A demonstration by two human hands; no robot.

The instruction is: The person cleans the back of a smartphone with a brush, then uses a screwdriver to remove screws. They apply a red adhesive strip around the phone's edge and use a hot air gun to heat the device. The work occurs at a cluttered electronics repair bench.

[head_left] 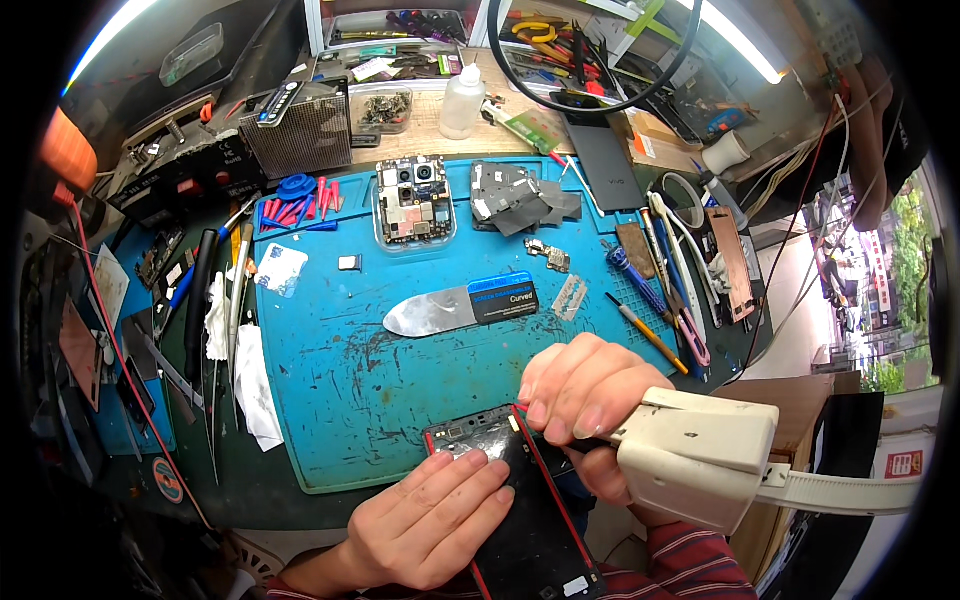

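Note:
A black phone frame with red edges [545,520] lies at the mat's front edge, its lower end toward me. My left hand [430,520] rests flat across its left and upper part, fingers stretched out. At its upper right edge is my right hand [585,395], fingers curled round something dark and narrow that I cannot make out. A cream box-shaped plastic piece [695,455] with a ribbed strap hides part of this hand and wrist. Beyond the hands lies a curved metal opening blade [430,312] with a blue and black grip.
On the blue mat [340,400] sit a phone board in a clear tray [415,205], dark phone parts [515,195], a small circuit board [548,256] and a razor blade [569,297]. Screwdrivers and tweezers [650,290] crowd the right. A white bottle [461,105] stands behind.

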